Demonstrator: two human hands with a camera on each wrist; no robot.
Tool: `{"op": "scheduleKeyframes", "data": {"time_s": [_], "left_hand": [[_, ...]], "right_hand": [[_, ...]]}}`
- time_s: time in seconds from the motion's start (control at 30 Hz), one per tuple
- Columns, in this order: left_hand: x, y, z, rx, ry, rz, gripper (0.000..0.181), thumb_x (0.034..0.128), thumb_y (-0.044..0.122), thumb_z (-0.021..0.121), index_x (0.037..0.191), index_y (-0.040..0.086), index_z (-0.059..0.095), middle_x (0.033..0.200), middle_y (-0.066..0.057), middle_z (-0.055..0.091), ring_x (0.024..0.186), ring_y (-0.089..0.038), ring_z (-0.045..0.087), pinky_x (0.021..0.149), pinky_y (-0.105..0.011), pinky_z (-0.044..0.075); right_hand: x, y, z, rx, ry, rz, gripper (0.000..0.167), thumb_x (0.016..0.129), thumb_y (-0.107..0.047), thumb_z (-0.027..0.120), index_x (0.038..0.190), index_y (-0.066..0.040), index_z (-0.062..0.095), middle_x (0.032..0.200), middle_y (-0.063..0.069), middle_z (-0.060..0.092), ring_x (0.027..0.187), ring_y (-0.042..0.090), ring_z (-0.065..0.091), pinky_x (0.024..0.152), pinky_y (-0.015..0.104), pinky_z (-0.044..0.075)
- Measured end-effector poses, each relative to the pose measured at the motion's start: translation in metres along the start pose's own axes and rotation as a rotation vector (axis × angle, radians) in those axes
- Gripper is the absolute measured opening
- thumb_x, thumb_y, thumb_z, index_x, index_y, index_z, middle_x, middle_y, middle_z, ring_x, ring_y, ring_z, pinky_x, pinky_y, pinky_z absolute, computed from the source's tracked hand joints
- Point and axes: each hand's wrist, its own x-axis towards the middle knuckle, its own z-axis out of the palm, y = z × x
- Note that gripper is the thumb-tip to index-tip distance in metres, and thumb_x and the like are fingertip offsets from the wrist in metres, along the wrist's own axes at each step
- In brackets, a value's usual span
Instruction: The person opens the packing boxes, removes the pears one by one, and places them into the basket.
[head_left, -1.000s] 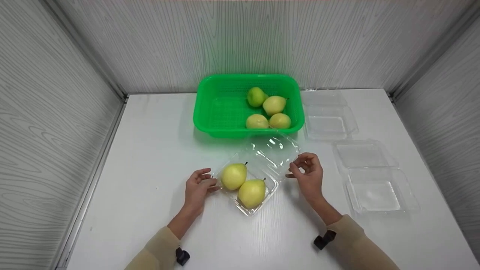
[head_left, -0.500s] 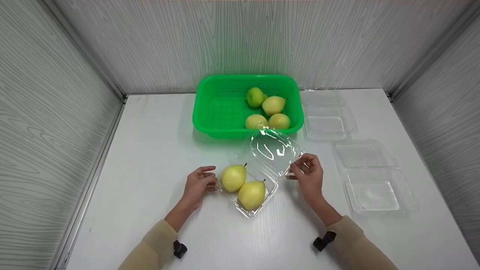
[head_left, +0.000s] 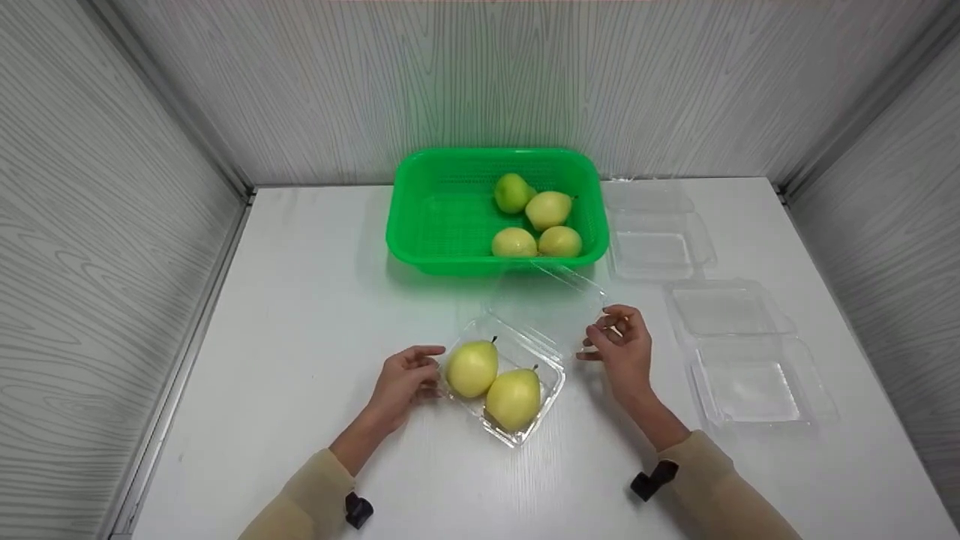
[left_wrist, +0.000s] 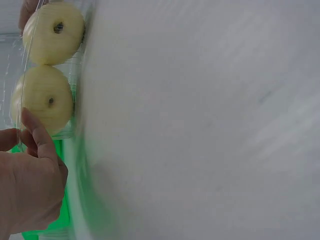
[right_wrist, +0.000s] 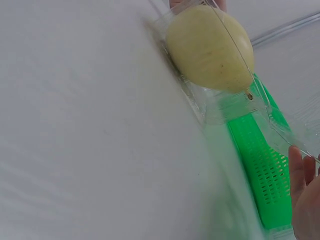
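Note:
Two yellow-green pears, one (head_left: 472, 369) on the left and one (head_left: 514, 400) on the right, sit side by side in a clear plastic clamshell container (head_left: 556, 377). Its hinged lid (head_left: 536, 304) stands open, reaching back toward the green basket (head_left: 442, 266). My left hand (head_left: 397, 386) pinches the container's left rim between thumb and fingers; the left wrist view shows the fingertips (left_wrist: 31, 122) against that rim, beside a pear (left_wrist: 47, 97). On the other side my right hand (head_left: 626, 352) pinches the lid's edge. Part of that hand (right_wrist: 307, 200) is cut off in the right wrist view.
Several pears (head_left: 549, 210) lie in the right half of the basket. Two more clear containers, one (head_left: 652, 251) beside the basket and one (head_left: 750, 382) nearer me, lie open on the right. Wood-grain panels (head_left: 480, 82) close off the table's back and sides.
The container with its pears has shifted slightly toward me and to the right. The lid's tilt has changed and its bright reflections have faded. Both hands have kept their places at its edges.

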Motion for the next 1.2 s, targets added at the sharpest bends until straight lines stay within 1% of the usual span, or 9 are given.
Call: {"op": "scheduleKeyframes", "data": {"time_s": [0.13,0.27,0.37,0.5,0.7,0.8,0.93,1.07,1.2], "left_hand": [[-0.005,-0.003,0.002,0.005,-0.021,-0.004,0.041,0.0911,-0.002,0.062,0.132,-0.003,0.064,0.09,0.0,0.059,0.069,-0.013,0.061,0.064,-0.026,0.061],[-0.011,-0.007,0.004,-0.008,-0.04,-0.013,0.041,0.0902,-0.003,0.062,0.131,-0.003,0.062,0.089,0.0,0.059,0.068,-0.013,0.061,0.065,-0.027,0.061],[-0.015,-0.009,0.005,-0.026,-0.05,-0.024,0.042,0.0894,-0.004,0.061,0.132,-0.003,0.06,0.089,0.0,0.058,0.067,-0.013,0.061,0.065,-0.027,0.061],[-0.02,-0.012,0.007,-0.044,-0.063,-0.037,0.044,0.0888,-0.004,0.06,0.132,-0.003,0.057,0.091,0.0,0.057,0.067,-0.012,0.06,0.064,-0.026,0.061],[-0.028,-0.017,0.011,-0.077,-0.11,-0.042,0.044,0.0871,-0.005,0.059,0.131,-0.003,0.052,0.088,0.002,0.055,0.064,-0.009,0.059,0.064,-0.025,0.062],[-0.032,-0.019,0.013,-0.079,-0.128,-0.048,0.044,0.0866,-0.005,0.058,0.13,-0.003,0.05,0.088,0.002,0.054,0.065,-0.009,0.059,0.064,-0.026,0.062],[-0.037,-0.022,0.016,-0.078,-0.144,-0.057,0.044,0.0853,-0.006,0.058,0.128,-0.002,0.048,0.088,0.002,0.053,0.065,-0.009,0.06,0.065,-0.027,0.064],[-0.04,-0.024,0.019,-0.089,-0.157,-0.063,0.043,0.0845,-0.006,0.058,0.126,-0.002,0.046,0.086,0.002,0.053,0.064,-0.009,0.061,0.066,-0.029,0.065],[-0.041,-0.026,0.022,-0.097,-0.16,-0.066,0.044,0.0835,-0.006,0.058,0.125,-0.001,0.045,0.086,0.002,0.053,0.064,-0.009,0.062,0.067,-0.029,0.065]], "right_hand": [[0.002,-0.001,-0.002,-0.031,0.001,0.032,0.041,0.094,0.012,0.063,0.131,0.007,0.046,0.092,0.002,0.059,0.071,0.014,0.069,0.059,0.037,0.067],[0.004,-0.001,-0.006,-0.045,-0.007,0.066,0.04,0.095,0.011,0.062,0.131,0.003,0.047,0.092,0.002,0.06,0.071,0.015,0.069,0.059,0.037,0.067],[0.007,-0.001,-0.008,-0.051,-0.011,0.118,0.039,0.095,0.009,0.063,0.13,-0.002,0.05,0.091,0.001,0.06,0.072,0.015,0.068,0.06,0.037,0.067],[0.009,-0.003,-0.01,-0.072,-0.017,0.196,0.04,0.096,0.004,0.065,0.131,-0.006,0.05,0.09,-0.001,0.06,0.074,0.015,0.068,0.062,0.037,0.067],[0.011,-0.006,-0.01,-0.095,-0.017,0.236,0.047,0.096,0.003,0.065,0.138,-0.002,0.047,0.089,-0.003,0.06,0.073,0.014,0.067,0.06,0.035,0.066],[0.012,-0.006,-0.009,-0.116,-0.011,0.256,0.045,0.096,0.001,0.065,0.137,-0.005,0.049,0.089,-0.004,0.061,0.073,0.012,0.067,0.06,0.034,0.066],[0.014,-0.005,-0.01,-0.138,-0.014,0.287,0.042,0.096,0.0,0.066,0.134,-0.009,0.052,0.088,-0.004,0.061,0.073,0.012,0.067,0.06,0.033,0.066],[0.019,-0.005,-0.01,-0.161,-0.029,0.316,0.048,0.097,-0.001,0.067,0.14,-0.006,0.049,0.088,-0.004,0.062,0.073,0.011,0.067,0.061,0.031,0.066],[0.024,-0.005,-0.009,-0.17,-0.037,0.334,0.052,0.097,-0.003,0.068,0.144,-0.006,0.048,0.088,-0.005,0.063,0.071,0.01,0.068,0.06,0.029,0.065]]}}
